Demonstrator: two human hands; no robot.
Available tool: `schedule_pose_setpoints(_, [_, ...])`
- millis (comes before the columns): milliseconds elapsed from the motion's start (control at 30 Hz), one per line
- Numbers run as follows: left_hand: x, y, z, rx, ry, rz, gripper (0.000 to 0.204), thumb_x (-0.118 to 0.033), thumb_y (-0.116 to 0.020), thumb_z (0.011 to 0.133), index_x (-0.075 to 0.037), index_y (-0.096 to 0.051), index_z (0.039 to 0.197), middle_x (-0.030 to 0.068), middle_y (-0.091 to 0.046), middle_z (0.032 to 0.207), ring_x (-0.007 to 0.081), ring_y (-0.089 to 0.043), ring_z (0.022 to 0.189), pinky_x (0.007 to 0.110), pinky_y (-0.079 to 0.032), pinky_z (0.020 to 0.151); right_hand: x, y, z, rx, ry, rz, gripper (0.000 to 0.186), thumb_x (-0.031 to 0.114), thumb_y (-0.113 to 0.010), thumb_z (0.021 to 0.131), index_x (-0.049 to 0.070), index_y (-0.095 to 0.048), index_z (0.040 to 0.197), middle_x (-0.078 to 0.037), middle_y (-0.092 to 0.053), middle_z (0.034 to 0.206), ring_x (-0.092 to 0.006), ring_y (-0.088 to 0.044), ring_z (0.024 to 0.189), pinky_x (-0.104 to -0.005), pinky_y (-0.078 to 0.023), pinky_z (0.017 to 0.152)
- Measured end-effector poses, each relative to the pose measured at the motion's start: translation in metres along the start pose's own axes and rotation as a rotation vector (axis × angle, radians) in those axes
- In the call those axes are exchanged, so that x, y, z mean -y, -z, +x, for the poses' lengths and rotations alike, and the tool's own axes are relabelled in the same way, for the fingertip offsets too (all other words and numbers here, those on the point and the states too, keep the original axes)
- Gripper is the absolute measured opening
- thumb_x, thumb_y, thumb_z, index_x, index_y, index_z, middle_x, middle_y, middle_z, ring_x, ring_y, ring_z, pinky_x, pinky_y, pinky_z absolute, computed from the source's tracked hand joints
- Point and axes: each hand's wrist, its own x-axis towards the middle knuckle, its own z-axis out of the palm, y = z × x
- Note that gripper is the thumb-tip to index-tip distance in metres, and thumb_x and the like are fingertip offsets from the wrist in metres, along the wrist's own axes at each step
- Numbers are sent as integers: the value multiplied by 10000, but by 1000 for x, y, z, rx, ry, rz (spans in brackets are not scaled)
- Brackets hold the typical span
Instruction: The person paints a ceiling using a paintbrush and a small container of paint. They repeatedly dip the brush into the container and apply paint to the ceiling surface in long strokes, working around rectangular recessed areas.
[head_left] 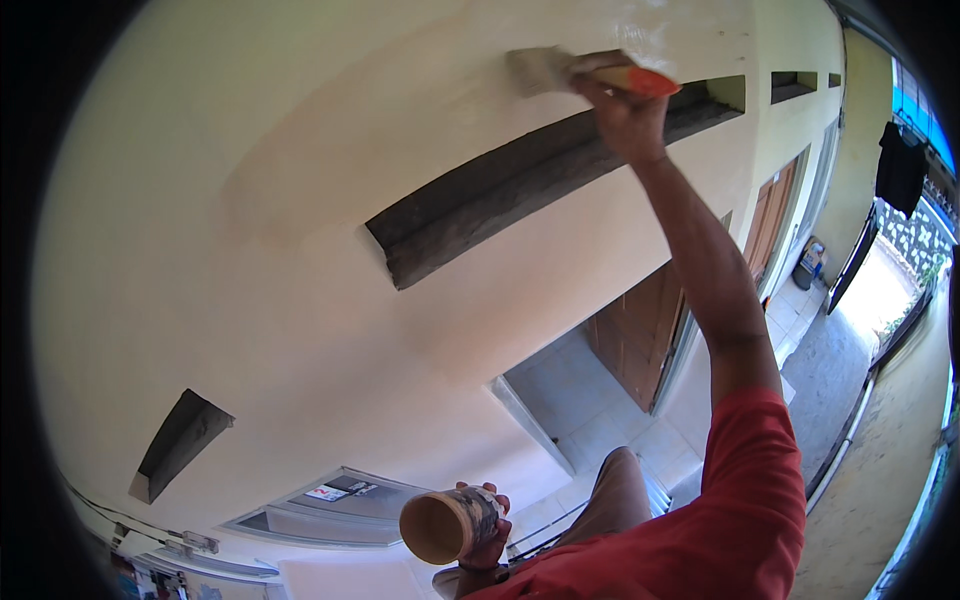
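"Where do we have the brush [545, 72]?"

"Toward one o'clock. Our right hand [634, 118] is closed around its handle, the bristles apparently touching the pale wall [290, 300] just above a long dark recess [500, 195]. We probably raise the arm to reach that high."

"And our left hand [490, 545]?"

"At six o'clock, its fingers wrap the cup [466, 522]. We likely tilt the mouth toward our view so the brush can get in."

"Can we read any label?"

"Not on the cup: its dark side patch is unclear. A small sticker [327, 493] at seven o'clock bears print; we see no clear brand."
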Motion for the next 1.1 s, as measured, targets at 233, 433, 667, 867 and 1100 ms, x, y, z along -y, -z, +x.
schedule_pose_setpoints(233, [-5, 15, -8, 29, -23, 5, 517, -444, -655, 1071, -301, -577, 1562, 173, -457, 1579, 441, -424, 1459, 589, -561, 1059, -61, 143, 57, -438, -6, -955, 241, 259, -843, 884, 91, -828, 1056, -99, -817, 921, -270, -774, 821, -399, -595, 787])
schedule_pose_setpoints(433, [-3, 11, -7, 83, -17, 32, 587, -450, -677, 1055, -280, -525, 1596, 179, -417, 1603, 438, -404, 1474, 573, -551, 1071, -15, -12, -40, -49, 491, -804, 229, 61, -814, 796, 153, -812, 1006, -102, -732, 945, -311, -725, 841, -408, -592, 754])
schedule_pose_setpoints(667, [0, 7, 2, 101, -7, 11, 596, -436, -666, 1059, -289, -508, 1614, 174, -404, 1614, 437, -390, 1469, 565, -545, 1056, 59, -118, -115, 226, 317, -252, 291, -38, -886, 777, 141, -795, 988, -88, -756, 1025, -266, -747, 903, -376, -621, 759])
schedule_pose_setpoints(867, [-5, 15, -18, 77, -57, 19, 616, -505, -658, 1044, -295, -527, 1609, 171, -413, 1623, 440, -385, 1487, 602, -539, 1051, 24, -48, -62, -154, -185, -40, 111, 27, -844, 894, 17, -789, 990, -38, -780, 985, -110, -716, 915, -287, -574, 857])
schedule_pose_setpoints(1100, [-12, 31, -27, 47, -72, -38, 606, -512, -651, 1046, -291, -537, 1598, 181, -414, 1618, 440, -389, 1483, 618, -534, 1057, 5, -15, -7, -71, 509, -604, 248, -53, -835, 817, 113, -812, 999, -98, -797, 1054, -262, -779, 947, -351, -631, 798])
